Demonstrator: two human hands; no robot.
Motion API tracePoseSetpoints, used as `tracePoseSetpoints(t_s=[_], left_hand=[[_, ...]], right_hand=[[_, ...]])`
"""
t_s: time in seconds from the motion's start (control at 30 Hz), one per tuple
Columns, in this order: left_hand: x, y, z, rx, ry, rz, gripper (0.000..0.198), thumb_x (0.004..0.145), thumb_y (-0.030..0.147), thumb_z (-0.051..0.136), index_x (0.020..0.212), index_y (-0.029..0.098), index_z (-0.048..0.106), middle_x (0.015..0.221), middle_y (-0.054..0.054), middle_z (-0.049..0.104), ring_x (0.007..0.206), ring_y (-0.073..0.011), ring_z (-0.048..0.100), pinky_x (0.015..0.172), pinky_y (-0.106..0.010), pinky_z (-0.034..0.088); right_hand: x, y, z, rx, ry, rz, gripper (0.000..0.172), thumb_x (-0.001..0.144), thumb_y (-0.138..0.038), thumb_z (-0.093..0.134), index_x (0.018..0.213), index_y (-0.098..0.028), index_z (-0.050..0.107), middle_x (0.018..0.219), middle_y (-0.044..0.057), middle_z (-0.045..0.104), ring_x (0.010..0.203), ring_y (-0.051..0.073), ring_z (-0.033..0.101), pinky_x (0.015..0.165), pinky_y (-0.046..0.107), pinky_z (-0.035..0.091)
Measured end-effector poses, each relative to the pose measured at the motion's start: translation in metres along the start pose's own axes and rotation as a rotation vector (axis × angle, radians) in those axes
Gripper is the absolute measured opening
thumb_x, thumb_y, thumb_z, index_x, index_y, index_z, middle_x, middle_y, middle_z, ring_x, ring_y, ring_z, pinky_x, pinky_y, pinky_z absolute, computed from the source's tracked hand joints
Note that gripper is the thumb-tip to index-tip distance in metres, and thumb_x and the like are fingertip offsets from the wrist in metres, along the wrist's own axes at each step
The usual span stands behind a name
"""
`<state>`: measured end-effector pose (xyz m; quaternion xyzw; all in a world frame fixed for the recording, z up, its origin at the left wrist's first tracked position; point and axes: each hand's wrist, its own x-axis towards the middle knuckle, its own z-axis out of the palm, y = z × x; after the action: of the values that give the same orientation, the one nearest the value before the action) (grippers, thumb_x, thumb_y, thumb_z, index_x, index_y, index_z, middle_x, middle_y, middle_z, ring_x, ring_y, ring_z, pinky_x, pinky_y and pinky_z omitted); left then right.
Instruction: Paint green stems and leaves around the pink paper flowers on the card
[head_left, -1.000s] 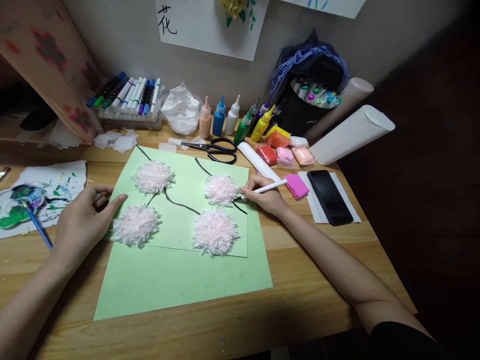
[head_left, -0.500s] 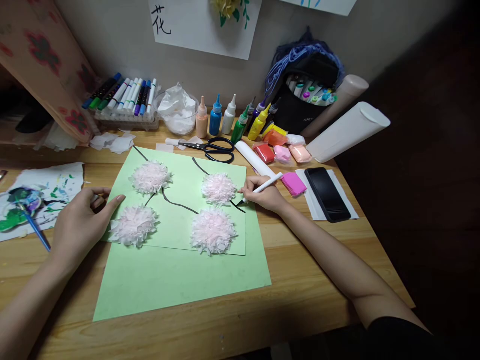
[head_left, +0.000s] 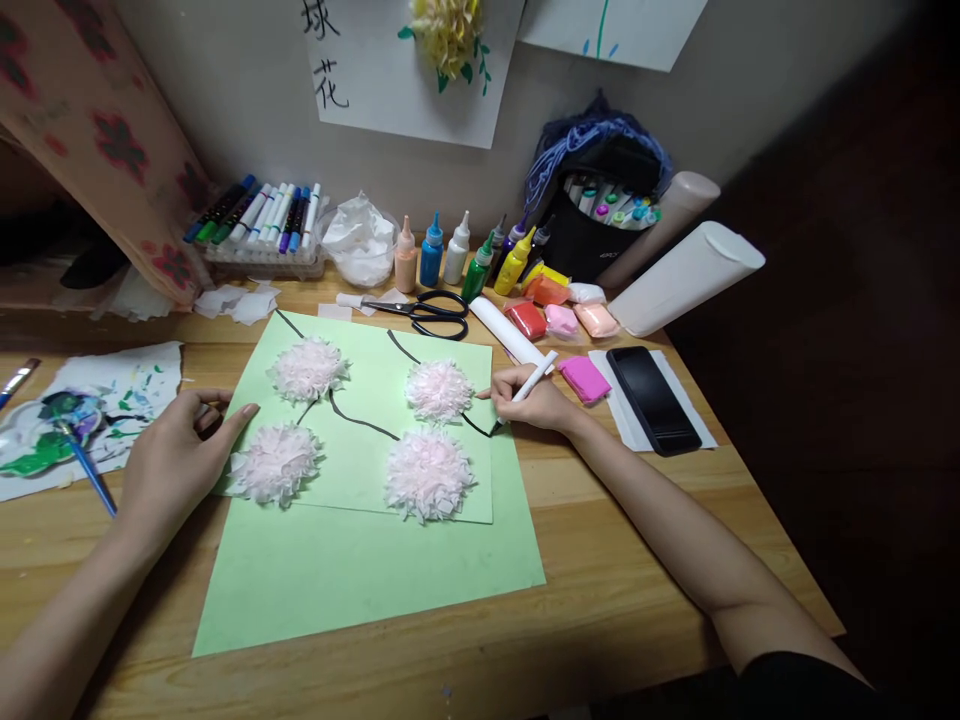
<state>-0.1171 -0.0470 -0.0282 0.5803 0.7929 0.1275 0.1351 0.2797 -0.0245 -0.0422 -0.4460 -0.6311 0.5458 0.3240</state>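
Note:
My right hand (head_left: pixel 536 398) grips a white marker (head_left: pixel 534 378), its black tip at the right edge of the upper green sheet (head_left: pixel 360 470), at the end of a short black line (head_left: pixel 475 424). Several pale pink tissue-paper flowers (head_left: pixel 429 474) sit on this sheet, with black lines running between them. A larger green sheet (head_left: pixel 360 580) lies underneath. My left hand (head_left: pixel 180 440) rests at the sheet's left edge, thumb apart from the other fingers and nothing in it; its fingers are partly curled beside the lower left flower (head_left: pixel 277 463).
Black-handled scissors (head_left: pixel 435 312) lie behind the sheets, near paint bottles (head_left: pixel 431 250) and a marker tray (head_left: pixel 262 262). To the right are clay packets (head_left: pixel 585 380) and a phone (head_left: pixel 652 400). A paint-smeared paper (head_left: pixel 150 375) and a brush (head_left: pixel 90 470) lie left.
My right hand has drawn the marker tip slightly right and down, lengthening the black line to the sheet's edge. The marker stands steeper. The camera view has tilted up a little.

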Motion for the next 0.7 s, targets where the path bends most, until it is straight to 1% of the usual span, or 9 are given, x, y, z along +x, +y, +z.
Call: tracePoseSetpoints(t_s=[0.1, 0.17, 0.23, 0.3, 0.33, 0.4, 0.47, 0.6, 0.7], left_hand=[[-0.001, 0.000, -0.001, -0.052, -0.008, -0.002, 0.033, 0.078, 0.050, 0.057, 0.097, 0.023, 0.055, 0.082, -0.001, 0.061, 0.081, -0.0211, 0.060, 0.063, -0.025, 0.038], [-0.003, 0.000, -0.001, -0.132, 0.005, 0.028, 0.030, 0.077, 0.050, 0.058, 0.088, 0.023, 0.053, 0.068, 0.004, 0.052, 0.068, -0.0180, 0.055, 0.061, -0.025, 0.036], [-0.005, -0.001, -0.002, -0.272, 0.035, 0.079, 0.028, 0.077, 0.050, 0.057, 0.080, 0.023, 0.050, 0.059, 0.007, 0.039, 0.059, -0.0153, 0.046, 0.059, -0.024, 0.034], [-0.007, -0.001, -0.003, -0.435, 0.065, 0.058, 0.030, 0.074, 0.051, 0.058, 0.077, 0.023, 0.049, 0.056, 0.008, 0.033, 0.054, -0.0138, 0.041, 0.056, -0.024, 0.032], [-0.007, -0.001, -0.003, -0.520, 0.063, 0.035, 0.030, 0.073, 0.051, 0.058, 0.078, 0.023, 0.048, 0.056, 0.008, 0.034, 0.053, -0.0134, 0.040, 0.054, -0.024, 0.031], [-0.009, 0.000, -0.004, -0.672, 0.038, -0.006, 0.032, 0.070, 0.052, 0.060, 0.078, 0.024, 0.046, 0.056, 0.008, 0.038, 0.052, -0.0133, 0.041, 0.052, -0.024, 0.029], [-0.011, 0.001, -0.007, -0.761, 0.007, -0.039, 0.034, 0.066, 0.052, 0.063, 0.077, 0.024, 0.046, 0.056, 0.007, 0.043, 0.054, -0.0139, 0.044, 0.052, -0.023, 0.030], [-0.020, 0.004, -0.013, -0.819, -0.060, -0.104, 0.038, 0.062, 0.053, 0.066, 0.072, 0.024, 0.044, 0.053, 0.008, 0.042, 0.050, -0.0131, 0.041, 0.049, -0.023, 0.027], [-0.026, 0.006, -0.017, -0.773, -0.093, -0.085, 0.035, 0.065, 0.052, 0.063, 0.069, 0.024, 0.044, 0.050, 0.009, 0.037, 0.046, -0.0126, 0.036, 0.046, -0.023, 0.025]], right_hand=[[0.000, 0.002, -0.002, 0.048, 0.018, -0.007, 0.040, 0.067, -0.028, 0.071, 0.048, -0.020, 0.036, 0.046, -0.010, 0.039, 0.045, 0.005, 0.041, 0.084, 0.042, 0.056], [0.001, 0.003, -0.002, 0.089, 0.046, -0.019, 0.041, 0.073, -0.037, 0.068, 0.051, -0.020, 0.038, 0.047, -0.008, 0.044, 0.045, 0.007, 0.044, 0.080, 0.041, 0.057], [0.001, 0.004, -0.003, 0.130, 0.075, -0.028, 0.039, 0.079, -0.044, 0.061, 0.055, -0.020, 0.042, 0.050, -0.007, 0.048, 0.043, 0.007, 0.045, 0.075, 0.038, 0.057], [0.001, 0.006, -0.003, 0.160, 0.107, -0.033, 0.041, 0.082, -0.047, 0.058, 0.056, -0.020, 0.043, 0.046, -0.007, 0.045, 0.039, 0.007, 0.043, 0.065, 0.034, 0.056], [0.001, 0.006, -0.003, 0.171, 0.130, -0.032, 0.042, 0.083, -0.049, 0.056, 0.055, -0.020, 0.043, 0.045, -0.008, 0.041, 0.038, 0.008, 0.043, 0.059, 0.031, 0.055], [0.001, 0.008, -0.002, 0.187, 0.169, -0.032, 0.044, 0.080, -0.053, 0.058, 0.055, -0.020, 0.043, 0.047, -0.006, 0.042, 0.042, 0.011, 0.051, 0.046, 0.027, 0.048], [0.001, 0.010, -0.002, 0.195, 0.211, -0.042, 0.044, 0.078, -0.056, 0.060, 0.056, -0.021, 0.044, 0.049, -0.004, 0.044, 0.044, 0.013, 0.053, 0.040, 0.025, 0.042], [-0.001, 0.011, 0.000, 0.185, 0.284, -0.072, 0.039, 0.080, -0.056, 0.058, 0.063, -0.021, 0.050, 0.053, -0.004, 0.046, 0.038, 0.009, 0.041, 0.035, 0.023, 0.030], [-0.003, 0.009, 0.002, 0.152, 0.306, -0.081, 0.030, 0.082, -0.050, 0.059, 0.070, -0.023, 0.055, 0.055, -0.002, 0.051, 0.042, 0.011, 0.045, 0.037, 0.023, 0.031]])
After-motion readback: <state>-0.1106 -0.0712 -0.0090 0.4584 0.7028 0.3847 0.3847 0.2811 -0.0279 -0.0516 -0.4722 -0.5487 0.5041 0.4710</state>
